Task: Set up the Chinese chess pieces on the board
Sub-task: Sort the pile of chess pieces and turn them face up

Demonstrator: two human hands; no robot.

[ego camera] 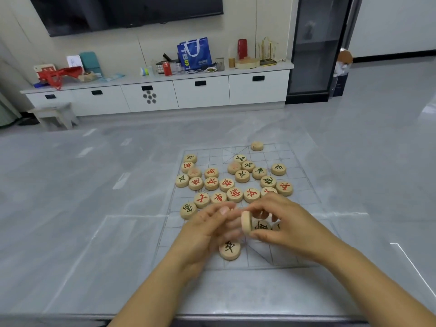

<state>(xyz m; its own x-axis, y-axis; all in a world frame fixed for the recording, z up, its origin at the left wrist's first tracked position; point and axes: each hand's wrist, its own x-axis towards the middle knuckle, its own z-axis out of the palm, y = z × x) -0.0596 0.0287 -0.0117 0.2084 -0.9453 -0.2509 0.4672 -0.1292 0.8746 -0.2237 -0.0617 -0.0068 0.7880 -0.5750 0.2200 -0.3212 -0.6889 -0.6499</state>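
A clear plastic chess board (292,232) with a thin printed grid lies on the grey table. Several round wooden pieces with red or black characters are scattered over its middle and far half. One black-marked piece (229,249) lies alone near the front edge. Another blank-looking piece (257,145) sits apart at the far edge. My right hand (283,223) pinches a wooden piece (246,222) on its edge, with more pieces under its fingers. My left hand (207,230) hovers just left of it, fingers curled and blurred; whether it holds anything is unclear.
The grey marble-pattern table (94,208) extends left and right of the board. Its front edge (236,317) runs below my forearms. Beyond it stand a white low cabinet (165,95) with clutter and a small stool (56,114).
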